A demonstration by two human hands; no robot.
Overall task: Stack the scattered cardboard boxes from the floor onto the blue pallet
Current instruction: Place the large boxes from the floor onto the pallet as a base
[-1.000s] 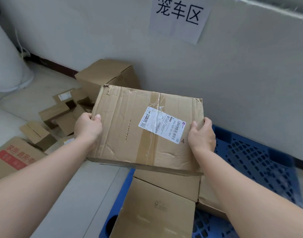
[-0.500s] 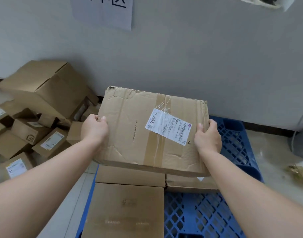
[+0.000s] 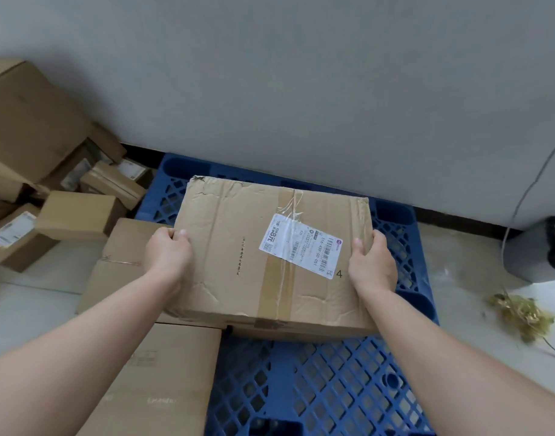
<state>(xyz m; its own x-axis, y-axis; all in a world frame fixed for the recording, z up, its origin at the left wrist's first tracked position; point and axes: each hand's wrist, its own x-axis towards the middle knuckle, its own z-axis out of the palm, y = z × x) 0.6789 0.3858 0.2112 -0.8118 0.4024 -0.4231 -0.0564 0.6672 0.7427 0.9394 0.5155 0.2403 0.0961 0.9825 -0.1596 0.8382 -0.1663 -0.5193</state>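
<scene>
A wide, creased cardboard box (image 3: 238, 247) with brown tape and a white shipping label is held level over the blue pallet (image 3: 317, 382). My left hand (image 3: 169, 256) grips its left edge, and my right hand (image 3: 372, 262) grips its right edge. Under its near edge another flat box (image 3: 295, 333) lies on the pallet. Two more boxes sit on the pallet's left side, one near me (image 3: 162, 382) and one farther back (image 3: 118, 262). Scattered boxes (image 3: 74, 214) lie on the floor at the left.
A grey wall runs close behind the pallet. A large box (image 3: 27, 121) leans against it at the far left. At the right stand a grey bin (image 3: 537, 250) with a black bag, a thin cable, and dry plant scraps (image 3: 521, 313) on the floor.
I have carried the box from the left, above the floor pile, over to the pallet and lowered it. Both hands keep the same grip on its edges.
</scene>
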